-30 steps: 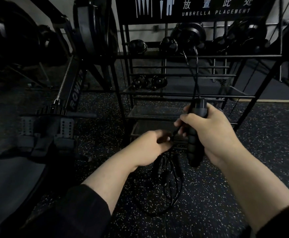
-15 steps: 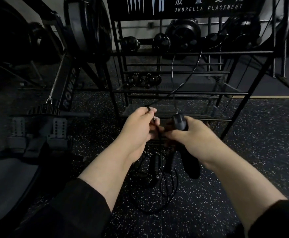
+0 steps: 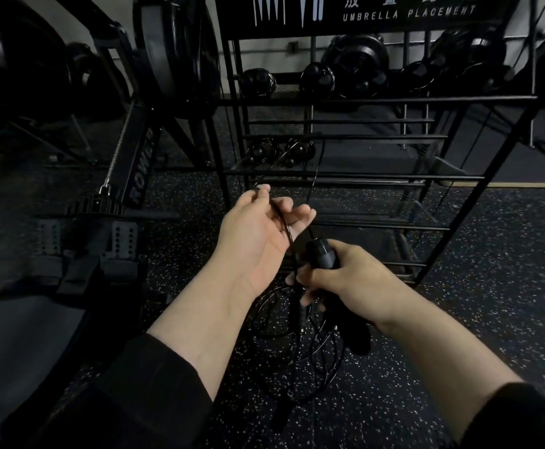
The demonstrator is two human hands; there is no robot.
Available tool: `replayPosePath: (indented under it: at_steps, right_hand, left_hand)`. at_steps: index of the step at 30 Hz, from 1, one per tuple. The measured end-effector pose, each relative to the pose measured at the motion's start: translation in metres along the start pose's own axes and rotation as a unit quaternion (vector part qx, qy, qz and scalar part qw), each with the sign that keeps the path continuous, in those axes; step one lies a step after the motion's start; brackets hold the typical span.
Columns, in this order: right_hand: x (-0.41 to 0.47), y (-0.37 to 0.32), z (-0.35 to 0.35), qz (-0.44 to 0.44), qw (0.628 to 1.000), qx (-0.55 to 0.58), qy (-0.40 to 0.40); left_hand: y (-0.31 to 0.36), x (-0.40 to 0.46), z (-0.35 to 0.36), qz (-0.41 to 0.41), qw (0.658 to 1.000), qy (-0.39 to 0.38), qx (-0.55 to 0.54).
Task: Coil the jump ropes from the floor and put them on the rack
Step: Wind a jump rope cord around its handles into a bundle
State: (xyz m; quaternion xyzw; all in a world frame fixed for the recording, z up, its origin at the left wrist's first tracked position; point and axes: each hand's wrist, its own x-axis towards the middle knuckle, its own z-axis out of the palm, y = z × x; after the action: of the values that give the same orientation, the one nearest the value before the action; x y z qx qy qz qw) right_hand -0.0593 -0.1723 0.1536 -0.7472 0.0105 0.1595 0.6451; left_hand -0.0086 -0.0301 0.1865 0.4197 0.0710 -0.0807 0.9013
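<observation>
**Head view: your left hand has lifted the cord away from the handle**

Head camera shows the black rack [image 3: 378, 100] standing just beyond your hands, its sign reading "UMBRELLA PLACEMENT", with the rower [image 3: 141, 163] to its left on the speckled floor [image 3: 491, 286]. Half a second ago your two hands were touching in front of the lower shelves; now they are apart. Your left hand [image 3: 258, 234] has risen and turned palm-up, its fingers loosely spread and only slightly curled, with the thin cord [image 3: 284, 225] draped across the palm and caught at the thumb and forefinger tip. Your right hand [image 3: 345, 280] sits lower and nearer than before, fingers clamped round the jump rope handle [image 3: 321, 256], whose rounded top pokes out above your thumb. Beneath both wrists, the loose rope [image 3: 313, 351] still lies in tangled loops on the floor.
</observation>
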Motion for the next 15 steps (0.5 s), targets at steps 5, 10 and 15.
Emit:
replayPosePath:
  at_steps: [5,10,15]
  right_hand:
    - [0.004,0.003,0.006,-0.017,0.999,0.009,0.045]
    - [0.001,-0.005,0.002,-0.056,0.99,0.017,0.126]
    - [0.002,-0.009,-0.008,-0.068,0.984,0.035,0.159]
  left_hand:
    - [0.005,0.001,-0.004,0.007,0.999,-0.002,0.034]
    - [-0.003,-0.004,-0.009,-0.039,0.969,-0.044,0.24]
    - [-0.009,-0.008,-0.012,-0.038,0.93,-0.103,0.351]
